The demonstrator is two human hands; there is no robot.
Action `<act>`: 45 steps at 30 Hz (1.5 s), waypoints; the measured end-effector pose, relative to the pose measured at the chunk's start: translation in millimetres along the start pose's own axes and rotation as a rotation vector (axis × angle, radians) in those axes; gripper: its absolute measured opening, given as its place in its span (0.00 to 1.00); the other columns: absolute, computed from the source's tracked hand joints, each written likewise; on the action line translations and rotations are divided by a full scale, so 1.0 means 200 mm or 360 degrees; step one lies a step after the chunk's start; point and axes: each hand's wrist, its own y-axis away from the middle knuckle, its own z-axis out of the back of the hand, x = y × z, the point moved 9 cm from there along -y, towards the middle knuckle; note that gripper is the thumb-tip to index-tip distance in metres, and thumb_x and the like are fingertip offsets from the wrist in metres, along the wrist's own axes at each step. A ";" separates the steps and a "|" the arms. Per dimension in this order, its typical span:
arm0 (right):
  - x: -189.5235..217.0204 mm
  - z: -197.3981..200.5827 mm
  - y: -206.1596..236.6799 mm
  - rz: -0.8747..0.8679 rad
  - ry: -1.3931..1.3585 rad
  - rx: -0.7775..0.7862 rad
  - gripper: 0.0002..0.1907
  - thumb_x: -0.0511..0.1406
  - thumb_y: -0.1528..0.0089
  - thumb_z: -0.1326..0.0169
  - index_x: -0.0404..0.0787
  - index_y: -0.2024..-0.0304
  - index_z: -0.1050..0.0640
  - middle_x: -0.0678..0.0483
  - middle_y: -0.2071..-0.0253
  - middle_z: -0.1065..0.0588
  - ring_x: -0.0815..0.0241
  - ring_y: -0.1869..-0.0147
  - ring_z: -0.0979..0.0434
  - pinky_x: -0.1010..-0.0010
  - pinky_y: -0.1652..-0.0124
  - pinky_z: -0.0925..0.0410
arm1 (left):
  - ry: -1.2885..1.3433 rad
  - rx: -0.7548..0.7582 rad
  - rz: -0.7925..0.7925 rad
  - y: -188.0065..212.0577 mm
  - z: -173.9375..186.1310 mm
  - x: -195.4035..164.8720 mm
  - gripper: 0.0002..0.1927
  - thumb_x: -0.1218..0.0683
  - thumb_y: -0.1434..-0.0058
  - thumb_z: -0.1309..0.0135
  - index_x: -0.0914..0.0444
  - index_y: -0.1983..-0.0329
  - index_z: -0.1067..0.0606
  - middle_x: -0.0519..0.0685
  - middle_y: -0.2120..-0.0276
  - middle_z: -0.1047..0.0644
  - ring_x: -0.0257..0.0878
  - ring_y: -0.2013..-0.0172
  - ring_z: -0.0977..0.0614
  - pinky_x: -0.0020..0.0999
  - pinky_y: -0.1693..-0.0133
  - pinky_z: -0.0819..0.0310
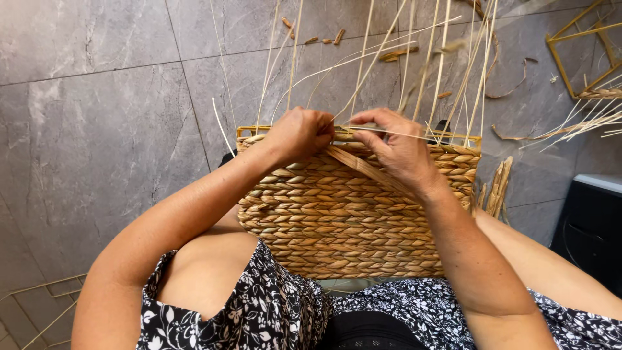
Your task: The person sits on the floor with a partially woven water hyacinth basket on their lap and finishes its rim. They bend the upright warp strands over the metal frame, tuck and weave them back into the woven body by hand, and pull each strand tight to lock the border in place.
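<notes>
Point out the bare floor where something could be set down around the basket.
Bare grey tiles lie left of the woven basket. Right of it, dried strips, a yellow wire frame and a dark box crowd the floor. Beyond both hands, loose reeds scatter.

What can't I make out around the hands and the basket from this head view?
- Left hand fingertips: curled behind the basket rim, grip hidden.
- Basket interior and far side: blocked by its woven front wall.
- Basket bottom: covered by the patterned dress.
- Upright strands: tops cut off by the upper edge.
</notes>
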 end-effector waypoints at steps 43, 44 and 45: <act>0.00 -0.19 0.11 0.0310 0.0839 0.0004 0.12 0.34 0.38 0.40 0.43 0.52 0.22 0.53 0.60 0.22 0.53 0.60 0.20 0.63 0.62 0.31 | 0.0846 0.0068 0.0376 0.05 -0.02 0.04 0.05 0.58 0.32 0.50 0.65 0.57 0.30 0.48 0.67 0.16 0.39 0.77 0.15 0.32 0.75 0.22; 0.06 -0.20 0.12 0.0505 0.1068 -0.0049 0.12 0.33 0.39 0.39 0.43 0.53 0.23 0.54 0.60 0.23 0.52 0.59 0.21 0.61 0.63 0.33 | 0.0926 0.0149 0.0410 0.03 -0.04 0.05 0.06 0.58 0.32 0.50 0.65 0.56 0.30 0.47 0.66 0.16 0.38 0.76 0.15 0.31 0.76 0.21; 0.08 -0.19 0.11 0.0546 0.1108 -0.0064 0.12 0.32 0.40 0.39 0.43 0.53 0.23 0.54 0.60 0.24 0.54 0.59 0.21 0.61 0.63 0.34 | 0.1008 0.0233 0.0446 0.03 -0.06 0.06 0.06 0.58 0.33 0.51 0.64 0.56 0.30 0.47 0.66 0.16 0.37 0.76 0.15 0.31 0.77 0.21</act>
